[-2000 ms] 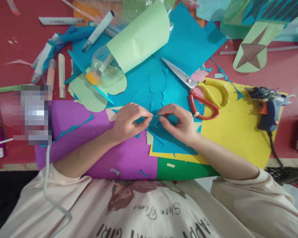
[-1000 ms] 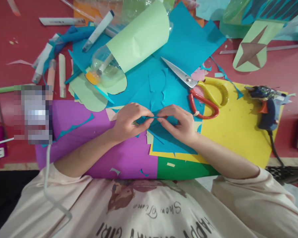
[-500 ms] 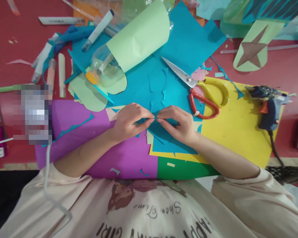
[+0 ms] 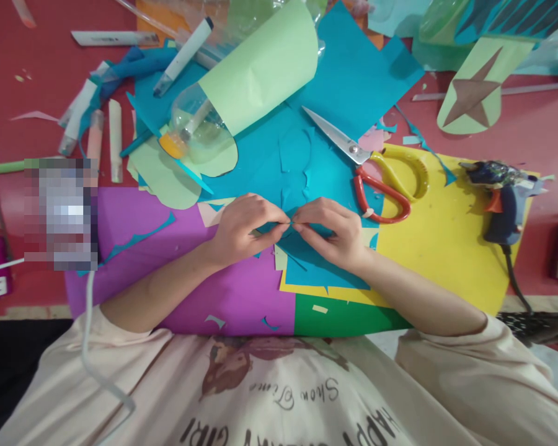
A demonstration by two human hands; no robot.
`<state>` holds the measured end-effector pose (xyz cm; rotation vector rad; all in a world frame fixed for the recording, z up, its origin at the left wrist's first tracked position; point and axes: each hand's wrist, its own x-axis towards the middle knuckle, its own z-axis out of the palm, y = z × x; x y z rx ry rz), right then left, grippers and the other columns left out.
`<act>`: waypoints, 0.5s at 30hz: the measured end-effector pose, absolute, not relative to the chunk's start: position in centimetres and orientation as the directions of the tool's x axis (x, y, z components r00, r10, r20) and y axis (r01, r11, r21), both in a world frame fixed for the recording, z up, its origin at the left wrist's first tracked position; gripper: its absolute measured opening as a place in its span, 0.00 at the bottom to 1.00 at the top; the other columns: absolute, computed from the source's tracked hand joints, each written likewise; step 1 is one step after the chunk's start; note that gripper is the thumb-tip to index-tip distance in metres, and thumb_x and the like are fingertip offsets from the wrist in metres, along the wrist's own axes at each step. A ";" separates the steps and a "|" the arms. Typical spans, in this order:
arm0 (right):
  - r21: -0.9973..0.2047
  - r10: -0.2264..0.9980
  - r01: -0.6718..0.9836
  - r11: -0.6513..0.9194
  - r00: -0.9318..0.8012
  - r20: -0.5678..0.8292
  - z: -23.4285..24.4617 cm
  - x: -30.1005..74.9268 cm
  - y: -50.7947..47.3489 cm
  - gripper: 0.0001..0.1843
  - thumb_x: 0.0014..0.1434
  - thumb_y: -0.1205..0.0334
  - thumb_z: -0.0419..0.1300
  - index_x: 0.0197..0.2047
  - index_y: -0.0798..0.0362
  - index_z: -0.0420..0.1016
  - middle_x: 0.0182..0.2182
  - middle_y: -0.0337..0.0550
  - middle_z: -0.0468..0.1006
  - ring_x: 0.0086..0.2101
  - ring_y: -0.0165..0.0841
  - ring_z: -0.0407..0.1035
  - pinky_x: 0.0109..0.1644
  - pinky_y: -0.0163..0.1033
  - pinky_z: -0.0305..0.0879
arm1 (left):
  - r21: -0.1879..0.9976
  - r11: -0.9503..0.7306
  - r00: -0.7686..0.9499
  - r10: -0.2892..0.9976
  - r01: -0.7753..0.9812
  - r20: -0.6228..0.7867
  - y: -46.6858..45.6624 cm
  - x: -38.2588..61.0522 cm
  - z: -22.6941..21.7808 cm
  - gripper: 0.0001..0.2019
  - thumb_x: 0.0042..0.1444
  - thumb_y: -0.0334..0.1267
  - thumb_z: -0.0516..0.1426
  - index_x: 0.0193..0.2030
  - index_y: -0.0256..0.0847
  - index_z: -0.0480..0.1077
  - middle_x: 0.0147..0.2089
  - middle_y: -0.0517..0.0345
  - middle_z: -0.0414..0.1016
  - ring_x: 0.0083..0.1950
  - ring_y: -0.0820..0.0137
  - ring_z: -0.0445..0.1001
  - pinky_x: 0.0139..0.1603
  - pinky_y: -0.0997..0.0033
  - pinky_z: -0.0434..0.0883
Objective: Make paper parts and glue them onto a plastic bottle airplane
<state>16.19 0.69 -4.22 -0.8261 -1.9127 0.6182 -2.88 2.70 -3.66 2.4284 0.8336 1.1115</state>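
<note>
My left hand [image 4: 242, 226] and my right hand [image 4: 332, 232] meet fingertip to fingertip over the blue paper sheets [image 4: 307, 167]. Both pinch a small blue paper piece [image 4: 279, 230] between thumb and fingers, and most of it is hidden under the fingers. Beneath the hands lie a purple sheet [image 4: 167, 248], a yellow sheet [image 4: 446, 229] and a green sheet [image 4: 344, 316].
Scissors [image 4: 376, 170] with red and yellow handles lie just right of my hands. A glue gun [image 4: 500, 198] rests on the yellow sheet's right edge. A plastic bottle [image 4: 193, 127] wrapped in pale green paper [image 4: 260, 71], markers [image 4: 183, 56] and glue sticks [image 4: 115, 139] lie behind on the red table.
My fingertips have drawn closer together along the blue paper piece until they touch. Everything else has stayed in place.
</note>
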 end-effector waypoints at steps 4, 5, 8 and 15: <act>-0.723 0.791 0.325 0.609 -0.309 0.528 -4.1 16.3 0.7 0.05 0.61 0.68 0.58 0.36 0.48 0.72 0.29 0.38 0.80 0.31 0.31 0.76 0.35 0.37 0.72 | 0.619 -0.690 0.469 0.718 0.375 0.515 2.6 -2.9 -3.6 0.05 0.62 0.39 0.56 0.34 0.45 0.70 0.31 0.60 0.81 0.32 0.72 0.78 0.33 0.70 0.71; -0.725 0.798 0.336 0.601 -0.303 0.521 -4.1 16.3 0.7 0.05 0.61 0.68 0.58 0.36 0.48 0.72 0.29 0.38 0.80 0.31 0.31 0.76 0.35 0.38 0.72 | 0.639 -0.671 0.462 0.734 0.376 0.499 2.6 -3.0 -3.6 0.06 0.62 0.39 0.56 0.34 0.45 0.70 0.30 0.59 0.81 0.32 0.72 0.78 0.33 0.70 0.71; -0.727 0.805 0.347 0.593 -0.289 0.518 -4.1 16.4 0.7 0.04 0.61 0.67 0.58 0.35 0.48 0.72 0.29 0.39 0.80 0.31 0.31 0.76 0.35 0.38 0.72 | 0.658 -0.654 0.457 0.747 0.373 0.483 2.5 -3.1 -3.7 0.07 0.62 0.40 0.55 0.34 0.44 0.71 0.31 0.59 0.81 0.32 0.72 0.78 0.33 0.70 0.72; -0.742 0.808 0.319 0.589 -0.247 0.535 -4.2 16.3 0.7 0.04 0.61 0.68 0.59 0.36 0.49 0.72 0.30 0.39 0.80 0.31 0.30 0.75 0.34 0.36 0.72 | 0.644 -0.690 0.417 0.719 0.330 0.557 2.7 -3.0 -4.0 0.03 0.61 0.37 0.58 0.36 0.42 0.70 0.31 0.60 0.81 0.32 0.73 0.77 0.32 0.73 0.70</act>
